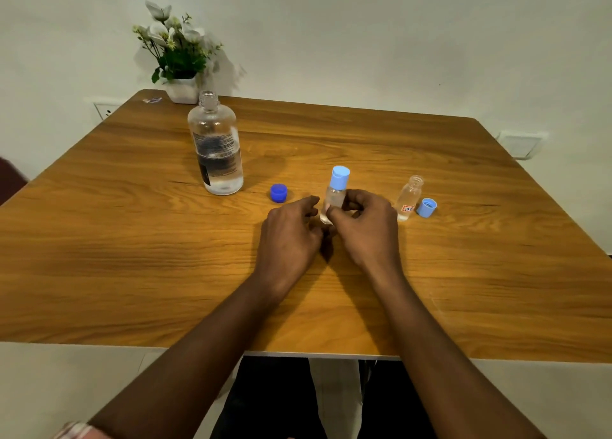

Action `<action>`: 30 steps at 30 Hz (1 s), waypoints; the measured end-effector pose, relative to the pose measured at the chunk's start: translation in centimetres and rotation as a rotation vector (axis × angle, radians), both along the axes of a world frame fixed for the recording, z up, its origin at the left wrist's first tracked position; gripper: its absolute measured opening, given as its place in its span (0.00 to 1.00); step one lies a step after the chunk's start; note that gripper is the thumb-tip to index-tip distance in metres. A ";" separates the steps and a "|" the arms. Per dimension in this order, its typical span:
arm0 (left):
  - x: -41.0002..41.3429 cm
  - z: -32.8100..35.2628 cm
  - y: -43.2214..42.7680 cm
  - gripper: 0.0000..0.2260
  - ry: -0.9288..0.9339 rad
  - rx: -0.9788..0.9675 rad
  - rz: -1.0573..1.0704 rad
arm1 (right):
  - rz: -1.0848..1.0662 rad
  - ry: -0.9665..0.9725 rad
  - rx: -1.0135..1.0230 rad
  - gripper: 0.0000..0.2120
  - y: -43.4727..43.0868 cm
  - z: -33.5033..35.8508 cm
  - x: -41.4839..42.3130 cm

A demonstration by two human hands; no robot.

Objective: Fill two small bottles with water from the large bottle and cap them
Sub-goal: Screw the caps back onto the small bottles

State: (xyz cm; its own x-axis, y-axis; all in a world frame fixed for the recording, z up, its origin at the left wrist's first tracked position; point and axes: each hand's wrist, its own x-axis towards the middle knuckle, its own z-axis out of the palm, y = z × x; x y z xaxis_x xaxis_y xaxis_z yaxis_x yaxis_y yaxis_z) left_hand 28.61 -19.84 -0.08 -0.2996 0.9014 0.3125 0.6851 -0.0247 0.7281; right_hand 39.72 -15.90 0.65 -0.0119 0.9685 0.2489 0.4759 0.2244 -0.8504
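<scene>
From my remote station I read 2 hands at the centre of the wooden table (132,240). The right hand (364,226) grips the capped small bottle (336,195), thumb and fingers curled round its lower body; this bottle is roughly upright, leaning slightly, with a light blue flip cap (340,176) seated on its neck. The fingers hide its base, so I cannot tell whether it rests on the table. The left hand (291,233) sits just beside the same bottle with its fingers loosely curled; I cannot tell whether its fingertips touch the bottle. To the right, near the right hand, the second small bottle (410,198) stands upright and uncapped, and a loose light blue cap (426,207) lies just beside it, opening upward. To the left, a dark blue cap (278,193) lies on the table between the hands and the large bottle (217,147), which stands upright, uncapped and partly filled with clear liquid. A white pot of flowers (180,57) stands at the far edge behind the large bottle, against the wall. 1 wall socket (106,110) shows at far left.
</scene>
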 end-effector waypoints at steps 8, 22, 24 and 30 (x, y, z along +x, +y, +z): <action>1.3 0.4 3.3 0.12 -0.008 -0.017 0.027 | -0.129 -0.089 0.028 0.10 3.2 0.7 -0.9; 1.2 0.0 3.8 0.09 0.015 0.017 0.044 | -0.132 -0.187 0.037 0.11 3.9 -0.1 -1.0; 1.3 0.0 3.6 0.08 0.012 0.020 0.053 | -0.134 -0.179 0.041 0.12 3.5 -0.1 -0.8; 1.7 0.3 2.7 0.17 -0.030 -0.009 0.044 | -0.093 -0.105 0.063 0.14 0.9 -0.3 0.8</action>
State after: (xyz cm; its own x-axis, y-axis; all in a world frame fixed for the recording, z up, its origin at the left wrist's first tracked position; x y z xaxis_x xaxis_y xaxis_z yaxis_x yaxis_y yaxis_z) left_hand 30.33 -17.13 0.22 -0.3482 0.8899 0.2946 0.6632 0.0118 0.7483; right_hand 40.54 -14.96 0.37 0.0474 0.9491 0.3113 0.5829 0.2268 -0.7802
